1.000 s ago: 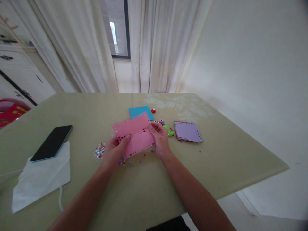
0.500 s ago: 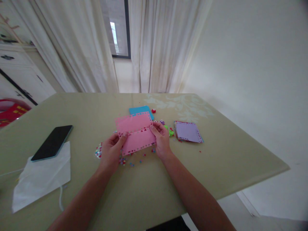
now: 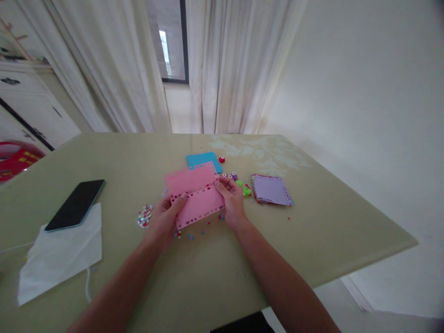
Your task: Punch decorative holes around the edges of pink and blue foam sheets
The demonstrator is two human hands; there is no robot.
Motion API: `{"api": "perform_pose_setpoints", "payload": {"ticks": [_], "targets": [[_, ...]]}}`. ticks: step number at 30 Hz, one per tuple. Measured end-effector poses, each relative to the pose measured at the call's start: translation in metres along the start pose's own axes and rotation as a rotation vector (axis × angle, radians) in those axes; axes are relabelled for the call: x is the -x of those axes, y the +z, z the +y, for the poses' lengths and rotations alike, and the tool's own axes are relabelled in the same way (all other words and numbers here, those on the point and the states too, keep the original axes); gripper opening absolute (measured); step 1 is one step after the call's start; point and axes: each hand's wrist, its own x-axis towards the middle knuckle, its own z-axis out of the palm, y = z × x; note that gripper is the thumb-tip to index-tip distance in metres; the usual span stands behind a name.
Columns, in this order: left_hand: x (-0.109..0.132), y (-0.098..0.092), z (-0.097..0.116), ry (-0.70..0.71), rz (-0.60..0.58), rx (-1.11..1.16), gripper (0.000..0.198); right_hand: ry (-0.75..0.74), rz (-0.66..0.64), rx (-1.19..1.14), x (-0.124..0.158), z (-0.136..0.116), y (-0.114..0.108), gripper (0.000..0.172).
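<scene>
Between my hands is a creased sheet of pink paper (image 3: 201,205) with small punched holes along its edges and its middle fold. My left hand (image 3: 165,217) pinches its left side near the fold, thumb on top. At the right side, my right hand (image 3: 231,196) grips it by the fold the same way. The sheet is tilted above the table, its far half leaning back. Behind it lies a blue paper (image 3: 201,159), partly covered. Green craft punches (image 3: 246,191) and a purple one (image 3: 234,176) sit just beyond my right hand.
A stack of punched papers, lilac on top (image 3: 273,190), lies right. Colourful paper bits (image 3: 144,216) are piled left of my left hand, with more scattered nearer me. A phone (image 3: 76,205) rests partly on a white sheet (image 3: 65,259). A red punch (image 3: 222,159) stands farther back.
The pink paper has shifted slightly left and turned a little, its near left corner lower. My left hand has moved slightly right along its edge. Both hands keep their hold.
</scene>
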Motion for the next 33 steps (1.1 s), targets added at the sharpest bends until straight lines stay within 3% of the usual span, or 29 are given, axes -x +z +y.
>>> {"api": "perform_pose_setpoints", "payload": {"ticks": [4, 11, 18, 23, 29, 33], "targets": [[0.007, 0.007, 0.006, -0.099, 0.017, 0.046, 0.037, 0.036, -0.059, 0.054, 0.005, 0.001, 0.002, 0.036], [0.013, 0.014, 0.013, -0.15, -0.008, 0.122, 0.04, 0.077, -0.196, 0.049, 0.012, -0.002, 0.005, 0.036], [0.014, 0.013, 0.014, -0.136, -0.046, 0.163, 0.043, 0.059, -0.165, 0.105, 0.01, 0.001, 0.003, 0.035], [0.013, 0.009, 0.014, -0.206, -0.023, 0.175, 0.045, 0.084, -0.181, 0.078, 0.01, 0.003, 0.003, 0.036], [0.021, 0.013, 0.019, -0.145, -0.105, 0.198, 0.052, 0.099, -0.2, 0.085, 0.012, 0.002, 0.004, 0.033], [0.02, 0.014, 0.02, -0.161, -0.088, 0.178, 0.054, 0.131, -0.186, 0.069, 0.013, 0.001, 0.005, 0.033]]}}
